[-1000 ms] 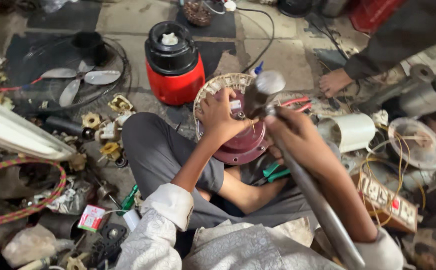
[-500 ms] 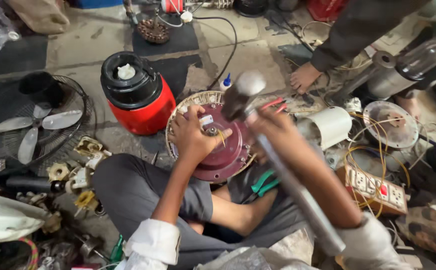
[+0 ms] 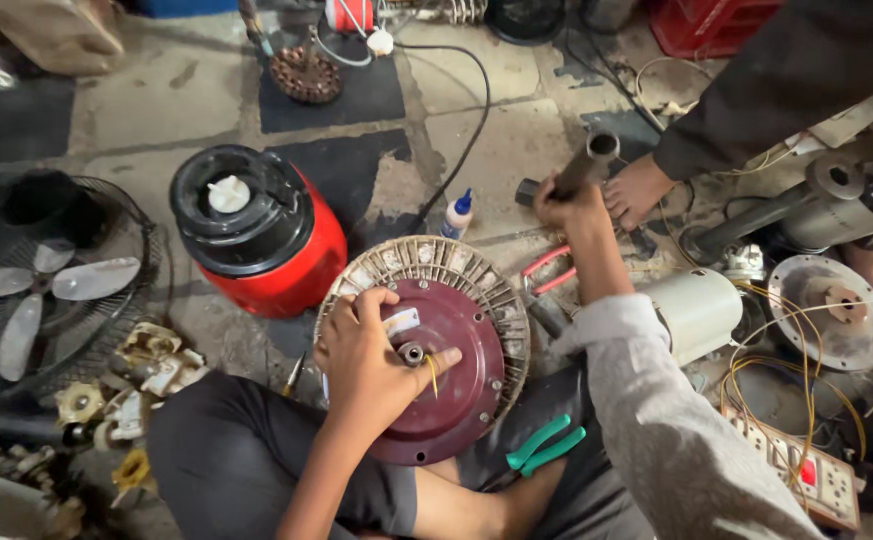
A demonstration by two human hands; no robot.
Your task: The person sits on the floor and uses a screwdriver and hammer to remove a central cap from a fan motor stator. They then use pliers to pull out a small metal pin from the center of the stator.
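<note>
A round maroon fan motor with a pale finned rim rests on my lap. My left hand lies flat on its cover, the index finger beside the centre shaft. My right hand is stretched out to the floor beyond the motor and is shut on a grey metal hammer, whose handle end points up toward the camera.
A red and black mixer base stands left of the motor. Red pliers, green pliers, a small glue bottle, a white cylinder, a power strip and a fan cage lie around. Another person's foot rests beside the hammer.
My right hand with the hammer has swung away from over the motor to the floor at the far right. My left hand has stayed on the motor cover.
</note>
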